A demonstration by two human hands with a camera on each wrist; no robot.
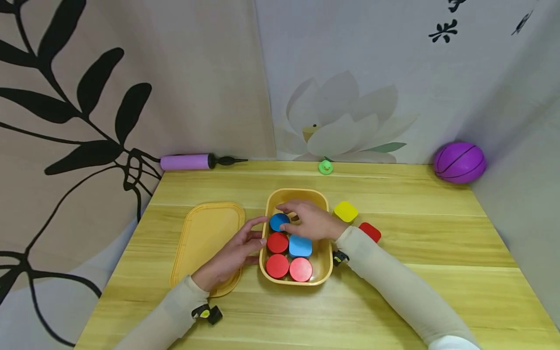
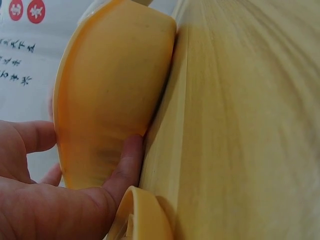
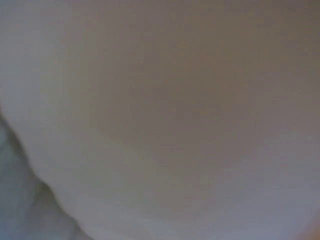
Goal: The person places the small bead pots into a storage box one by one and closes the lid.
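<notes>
A deep yellow box holds two blue blocks and several red round ones. My right hand reaches into it from the right, thumb and forefinger around the blue round block in the left row. Below that block lie red round blocks, with a blue square block beside them. My left hand rests its extended fingers against the box's left wall; the left wrist view shows its fingertips on the outer wall. The right wrist view is a blur.
A flat yellow lid lies left of the box, partly under my left forearm. A yellow block and a red block sit to the right. Along the back are a purple pump, a green toy and a purple ball.
</notes>
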